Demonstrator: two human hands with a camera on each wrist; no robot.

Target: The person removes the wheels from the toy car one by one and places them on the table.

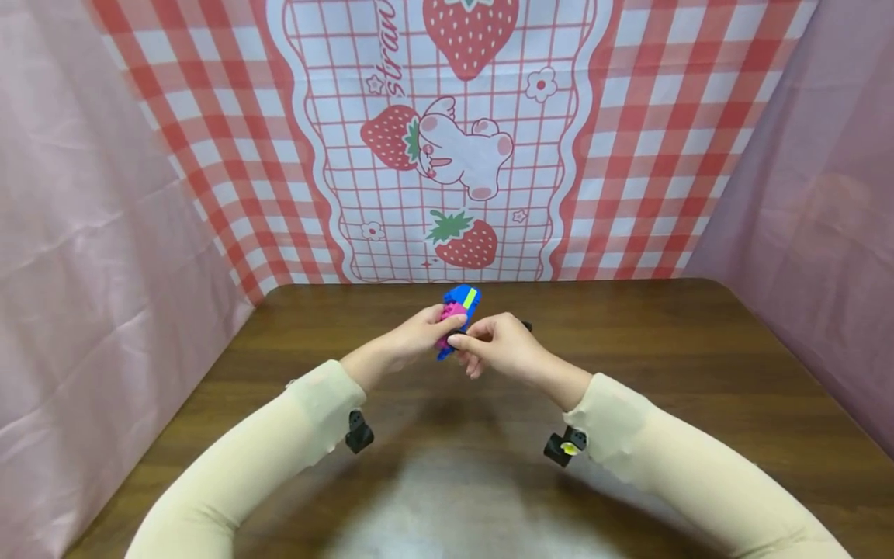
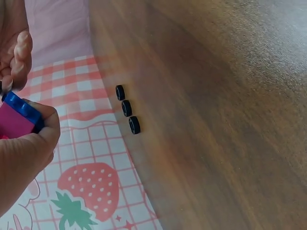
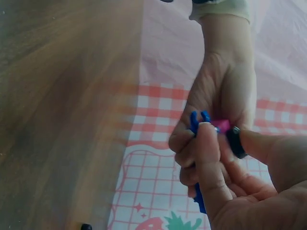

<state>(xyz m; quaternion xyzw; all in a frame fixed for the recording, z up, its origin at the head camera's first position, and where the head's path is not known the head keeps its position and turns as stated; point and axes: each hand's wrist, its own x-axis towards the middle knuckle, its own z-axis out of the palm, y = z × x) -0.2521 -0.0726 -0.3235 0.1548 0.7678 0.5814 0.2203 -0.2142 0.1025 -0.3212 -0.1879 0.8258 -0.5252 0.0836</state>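
Ideally the left hand [image 1: 412,338] keeps its grip clamped around the blue and pink brick-built toy [image 1: 457,314] above the table's far edge while the right hand [image 1: 499,345], pinching a small black rubber wheel [image 3: 235,142], presses it squarely on.

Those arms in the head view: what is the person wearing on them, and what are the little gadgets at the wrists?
Both arms wear long cream sleeves that end at the wrists; the hands are bare. A small black camera is strapped under the left wrist and another, with a yellow spot on it, under the right wrist.
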